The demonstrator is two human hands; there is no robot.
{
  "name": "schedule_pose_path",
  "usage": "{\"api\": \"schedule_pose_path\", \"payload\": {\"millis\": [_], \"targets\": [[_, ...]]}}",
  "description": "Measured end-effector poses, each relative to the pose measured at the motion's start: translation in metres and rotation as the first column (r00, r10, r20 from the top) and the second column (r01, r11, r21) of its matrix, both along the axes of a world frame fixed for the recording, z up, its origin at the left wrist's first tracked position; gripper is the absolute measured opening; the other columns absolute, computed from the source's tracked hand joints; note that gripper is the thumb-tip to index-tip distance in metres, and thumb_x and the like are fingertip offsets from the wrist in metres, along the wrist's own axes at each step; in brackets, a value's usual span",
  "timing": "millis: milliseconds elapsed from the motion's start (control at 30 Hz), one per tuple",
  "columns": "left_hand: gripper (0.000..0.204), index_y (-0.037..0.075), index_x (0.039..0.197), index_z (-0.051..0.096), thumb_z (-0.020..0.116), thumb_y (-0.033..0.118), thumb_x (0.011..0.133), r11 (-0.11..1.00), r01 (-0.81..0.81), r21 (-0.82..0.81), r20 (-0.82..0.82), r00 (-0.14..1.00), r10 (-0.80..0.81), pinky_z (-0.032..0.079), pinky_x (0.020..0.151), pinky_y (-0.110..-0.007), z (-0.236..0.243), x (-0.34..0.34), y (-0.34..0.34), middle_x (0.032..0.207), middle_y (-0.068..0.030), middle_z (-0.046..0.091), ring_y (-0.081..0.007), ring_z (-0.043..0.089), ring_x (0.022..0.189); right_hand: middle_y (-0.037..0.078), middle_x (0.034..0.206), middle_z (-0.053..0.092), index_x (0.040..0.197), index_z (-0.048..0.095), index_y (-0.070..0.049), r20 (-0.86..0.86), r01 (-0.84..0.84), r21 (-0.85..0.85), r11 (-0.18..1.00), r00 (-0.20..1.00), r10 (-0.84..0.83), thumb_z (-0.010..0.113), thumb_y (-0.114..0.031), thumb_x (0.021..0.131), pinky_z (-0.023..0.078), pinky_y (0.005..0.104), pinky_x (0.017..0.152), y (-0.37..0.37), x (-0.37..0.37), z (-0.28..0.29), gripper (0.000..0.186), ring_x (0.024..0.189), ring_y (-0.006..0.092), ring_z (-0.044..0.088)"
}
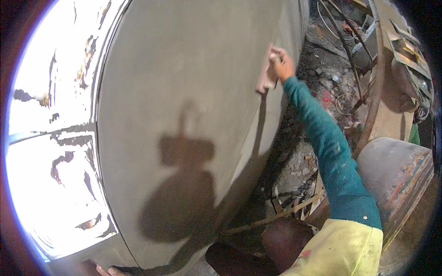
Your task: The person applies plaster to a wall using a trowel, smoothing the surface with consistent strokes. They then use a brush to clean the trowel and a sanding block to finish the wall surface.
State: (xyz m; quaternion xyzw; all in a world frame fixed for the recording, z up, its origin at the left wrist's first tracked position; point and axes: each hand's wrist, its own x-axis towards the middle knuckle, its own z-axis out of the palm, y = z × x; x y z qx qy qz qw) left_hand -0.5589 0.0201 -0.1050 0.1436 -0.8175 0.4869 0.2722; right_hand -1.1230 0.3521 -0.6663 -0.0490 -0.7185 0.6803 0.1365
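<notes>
My right hand (282,66), at the end of an outstretched arm in a teal and yellow sleeve, is closed round the grip of a pinkish plastering float (262,83). The float's long flat face lies along the right part of a smooth grey plastered wall (184,55). At the lower left edge only the fingers of my left hand (110,271) come into view, apart and close to the wall's lower corner near the window; the rest of that hand is cut off. Shadows of my head and arm fall on the wall.
A very bright window (55,193) with a dark frame edge borders the wall on the left. Rubble (322,78) and poles lie at right. A large paint-stained bucket (391,170) lies beside a plank (391,120) with tools at its far end.
</notes>
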Motion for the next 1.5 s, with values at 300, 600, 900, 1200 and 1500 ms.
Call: {"api": "schedule_pose_path", "payload": {"millis": [300, 600, 900, 1200, 1500], "targets": [[0.030, -0.001, 0.126, 0.066, 0.061, 0.018, 0.104, 0.993, 0.088, -0.079, 0.112, 0.991, -0.079, 0.054, 0.098, -0.043, 0.011, 0.017, -0.004, 0.127, -0.0179, 0.068, -0.0328, 0.066, 0.113, 0.017, 0.114, 0.075, 0.127, 0.069, -0.006, 0.167, 0.053, -0.109, 0.993, 0.985, -0.034, 0.066, -0.023, 0.093, 0.053, 0.0382, 0.097, 0.015, -0.039, 0.095, 0.038, 0.106, 0.0230, 0.070], [0.028, 0.004, 0.126, 0.067, 0.061, 0.020, 0.104, 0.903, 0.081, -0.423, 0.202, 0.979, 0.006, 0.056, 0.093, -0.043, 0.019, 0.039, -0.029, 0.126, -0.0128, 0.070, -0.0279, 0.069, 0.108, 0.014, 0.115, 0.074, 0.130, 0.067, -0.007, -0.050, 0.086, -0.044, 0.995, 0.995, -0.088, 0.063, -0.015, 0.093, 0.054, 0.0363, 0.093, 0.035, -0.109, 0.102, 0.038, 0.103, 0.0201, 0.068], [0.027, 0.006, 0.125, 0.068, 0.060, 0.022, 0.105, 0.857, 0.075, -0.510, 0.240, 0.969, 0.057, 0.056, 0.092, -0.045, 0.028, 0.010, 0.000, 0.121, -0.0121, 0.070, -0.0314, 0.068, 0.105, 0.012, 0.117, 0.073, 0.128, 0.068, -0.006, -0.108, 0.135, 0.012, 0.991, 0.985, -0.132, 0.064, -0.013, 0.093, 0.053, 0.0344, 0.093, 0.027, -0.118, 0.086, 0.035, 0.106, 0.0200, 0.068], [0.031, 0.004, 0.127, 0.067, 0.059, 0.025, 0.105, 0.970, 0.001, -0.243, 0.186, 0.981, 0.046, 0.053, 0.097, -0.045, 0.027, 0.014, 0.006, 0.123, -0.0163, 0.070, -0.0339, 0.067, 0.110, 0.014, 0.125, 0.071, 0.130, 0.068, -0.008, -0.261, 0.165, -0.045, 0.985, 0.950, -0.171, 0.065, -0.020, 0.095, 0.051, 0.0395, 0.100, -0.001, -0.076, 0.143, 0.037, 0.114, 0.0242, 0.067], [0.039, 0.002, 0.130, 0.065, 0.056, 0.030, 0.105, 0.962, -0.199, 0.187, 0.092, 0.978, 0.185, 0.050, 0.102, -0.047, 0.028, 0.004, 0.031, 0.127, -0.0217, 0.067, -0.0385, 0.065, 0.115, 0.019, 0.119, 0.071, 0.127, 0.068, -0.007, -0.572, 0.197, 0.116, 0.973, 0.815, -0.097, 0.060, -0.019, 0.098, 0.053, 0.0364, 0.096, -0.015, 0.009, 0.205, 0.033, 0.110, 0.0271, 0.069]]}}
